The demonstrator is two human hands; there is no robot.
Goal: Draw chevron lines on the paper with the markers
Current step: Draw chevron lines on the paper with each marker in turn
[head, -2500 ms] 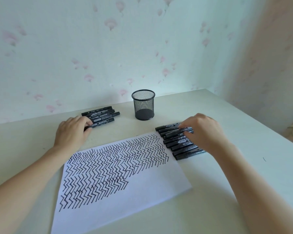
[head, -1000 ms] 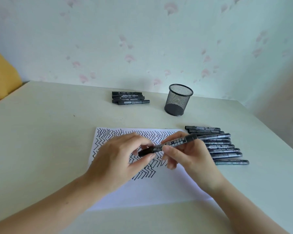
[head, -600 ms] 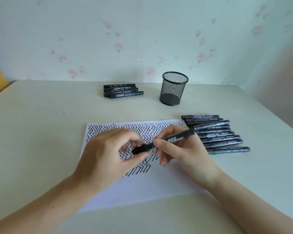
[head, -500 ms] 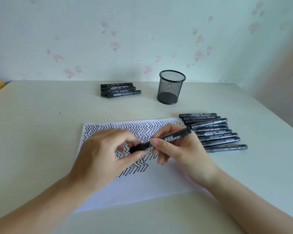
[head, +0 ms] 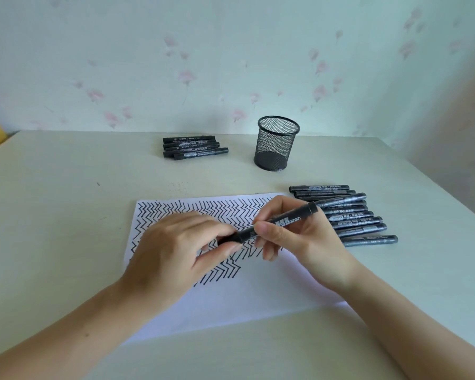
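A white paper [head: 258, 292] lies on the table, its upper part covered with black chevron lines. Above it I hold one black marker [head: 283, 219] level between both hands. My right hand [head: 294, 237] grips the barrel with thumb and fingers. My left hand [head: 181, 250] pinches the marker's cap end between thumb and fingertips. My hands hide the middle of the drawn pattern.
A row of several black markers [head: 348, 215] lies right of the paper. A smaller pile of markers [head: 192, 148] lies at the back. A black mesh pen cup [head: 276, 142] stands between them near the wall. The table edge runs along the right.
My right hand picked a marker from the right row and both hands came together over the paper. In the last second the grip has stayed the same; only the camera view shifted.
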